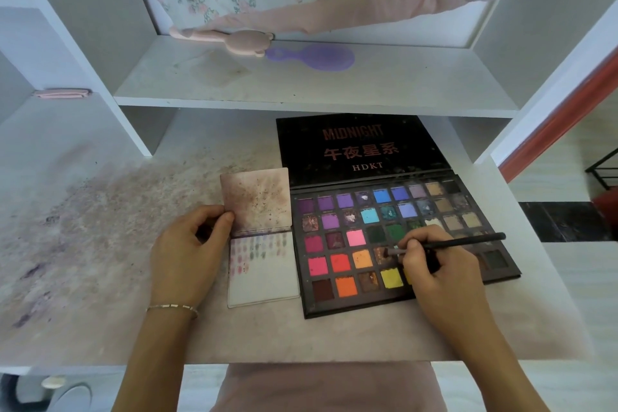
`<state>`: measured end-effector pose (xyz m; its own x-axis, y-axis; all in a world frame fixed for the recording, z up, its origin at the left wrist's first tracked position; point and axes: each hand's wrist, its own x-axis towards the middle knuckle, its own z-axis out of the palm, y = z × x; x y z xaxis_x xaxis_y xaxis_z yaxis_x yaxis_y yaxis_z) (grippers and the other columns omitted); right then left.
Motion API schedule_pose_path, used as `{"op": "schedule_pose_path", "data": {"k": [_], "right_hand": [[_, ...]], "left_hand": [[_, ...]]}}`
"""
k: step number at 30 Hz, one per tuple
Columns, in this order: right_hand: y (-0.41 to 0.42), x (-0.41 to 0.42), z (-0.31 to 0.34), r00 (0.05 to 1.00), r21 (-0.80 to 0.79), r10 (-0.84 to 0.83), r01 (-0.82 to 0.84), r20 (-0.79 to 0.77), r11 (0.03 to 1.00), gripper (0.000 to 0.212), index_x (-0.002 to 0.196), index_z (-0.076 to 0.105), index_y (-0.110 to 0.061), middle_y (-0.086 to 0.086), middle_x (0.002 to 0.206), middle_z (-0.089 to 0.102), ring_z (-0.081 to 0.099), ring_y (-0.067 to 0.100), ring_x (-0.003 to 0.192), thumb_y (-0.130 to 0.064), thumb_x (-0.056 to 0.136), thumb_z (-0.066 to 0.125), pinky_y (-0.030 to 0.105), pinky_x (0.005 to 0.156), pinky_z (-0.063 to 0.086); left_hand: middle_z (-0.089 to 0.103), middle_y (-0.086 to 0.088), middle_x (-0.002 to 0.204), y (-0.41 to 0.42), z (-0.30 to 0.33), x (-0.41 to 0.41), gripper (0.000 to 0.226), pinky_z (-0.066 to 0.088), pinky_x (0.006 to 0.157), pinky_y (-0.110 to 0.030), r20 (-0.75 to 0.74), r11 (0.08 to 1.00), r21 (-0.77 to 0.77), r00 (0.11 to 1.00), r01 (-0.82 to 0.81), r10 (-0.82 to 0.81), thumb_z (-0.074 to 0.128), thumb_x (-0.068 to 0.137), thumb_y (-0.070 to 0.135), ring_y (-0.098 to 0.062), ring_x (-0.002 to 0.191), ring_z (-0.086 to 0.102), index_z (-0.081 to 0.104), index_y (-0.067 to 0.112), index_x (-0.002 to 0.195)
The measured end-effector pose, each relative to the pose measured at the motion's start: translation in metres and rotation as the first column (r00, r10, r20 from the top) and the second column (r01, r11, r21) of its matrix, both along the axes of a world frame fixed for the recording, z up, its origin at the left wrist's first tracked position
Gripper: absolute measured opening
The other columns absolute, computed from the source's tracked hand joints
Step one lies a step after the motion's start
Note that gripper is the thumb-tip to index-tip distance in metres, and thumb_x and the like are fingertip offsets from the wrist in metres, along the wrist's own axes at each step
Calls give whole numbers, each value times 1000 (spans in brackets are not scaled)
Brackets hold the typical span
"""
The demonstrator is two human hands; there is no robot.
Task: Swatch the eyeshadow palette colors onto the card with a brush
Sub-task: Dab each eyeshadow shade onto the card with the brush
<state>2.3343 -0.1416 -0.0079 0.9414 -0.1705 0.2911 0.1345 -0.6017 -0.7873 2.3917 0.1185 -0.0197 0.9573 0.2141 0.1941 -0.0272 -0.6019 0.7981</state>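
Black-handled brush (pixel 448 243) sits pinched in the right hand (pixel 434 273), its tip in a brown pan of the open eyeshadow palette (pixel 398 237). The left hand (pixel 187 254) grips the swatch card (pixel 264 269), just left of the palette on the stained desk (pixel 100 244).

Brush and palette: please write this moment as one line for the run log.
step: loading colour | right hand: holds brush, tip in brown pan of palette | left hand: steadies card | card: swatches on top part only
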Motion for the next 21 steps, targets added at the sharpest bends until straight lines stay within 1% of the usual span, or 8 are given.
{"op": "schedule_pose_path", "data": {"k": [2, 5, 7, 9, 12, 14, 18, 21], "right_hand": [[0, 0, 0, 1000, 0, -14, 14, 15, 1000, 20, 68, 47, -36, -14, 64, 55, 57, -5, 74, -18, 77, 45, 3, 56, 41], [1, 0, 0, 1000, -9, 10, -10, 24, 1000, 22, 69, 47, -37, -15, 65, 55, 57, -4, 74, -16, 77, 45, 3, 56, 40], [1, 0, -1, 1000, -17, 20, -19, 14, 1000, 22, 69, 47, -38, -15, 66, 55, 56, -3, 77, -17, 76, 46, 3, 57, 40], [0, 0, -1, 1000, -3, -6, 6, 14, 1000, 21, 69, 48, -37, -14, 65, 56, 57, -2, 77, -17, 76, 46, 4, 57, 42], [0, 0, 0, 1000, 19, 0, -1, 25, 1000, 22, 69, 49, -36, -15, 65, 56, 58, -5, 75, -16, 76, 45, 2, 56, 41], [2, -1, 1, 1000, 6, 22, -22, 13, 1000, 22, 69, 49, -36, -16, 65, 56, 57, -7, 76, -15, 76, 46, 1, 57, 40], [1, -1, 2, 999, 36, -36, 35, 11, 999, 21, 67, 49, -35, -15, 60, 55, 57, -5, 68, -17, 76, 45, 2, 52, 40], [3, -2, 3, 999, 55, -43, 41, 31, 998, 22, 69, 49, -34, -15, 60, 55, 57, -5, 66, -14, 77, 44, 2, 51, 39]], "left_hand": [[60, 22, 73, 0, 0, 0, 20, 39, 63, -20, 2, 1000, -1, 1000, -1, 1, 61, 84, 19, -2, 73, 56, 60, 36, 74], [59, 23, 72, 0, 1, -1, 22, 38, 63, -20, 8, 1000, 4, 1000, -3, 3, 61, 84, 18, -1, 72, 55, 59, 37, 73], [59, 22, 72, -1, 0, 0, 21, 39, 63, -20, 12, 1000, 9, 1000, 2, -2, 61, 84, 18, -2, 71, 55, 59, 36, 73], [59, 22, 73, -1, 0, 0, 20, 39, 63, -19, 13, 1000, 7, 1000, 7, -7, 61, 84, 17, -5, 71, 55, 60, 34, 74], [60, 19, 73, -1, 0, 0, 17, 40, 63, -21, 5, 1000, 3, 1000, 8, -8, 60, 84, 18, -8, 72, 56, 61, 32, 75], [60, 20, 73, 0, 0, -1, 16, 40, 64, -20, 3, 1000, 5, 1000, 7, -7, 60, 84, 18, -6, 72, 56, 62, 32, 76], [59, 20, 72, 0, 0, -1, 15, 39, 63, -19, 6, 1000, 11, 1000, 3, -3, 61, 84, 18, -7, 71, 55, 62, 31, 76], [59, 19, 72, 0, -1, 0, 16, 38, 62, -21, 7, 1000, 15, 1000, 7, -7, 60, 84, 19, -10, 72, 56, 61, 32, 76]]}}
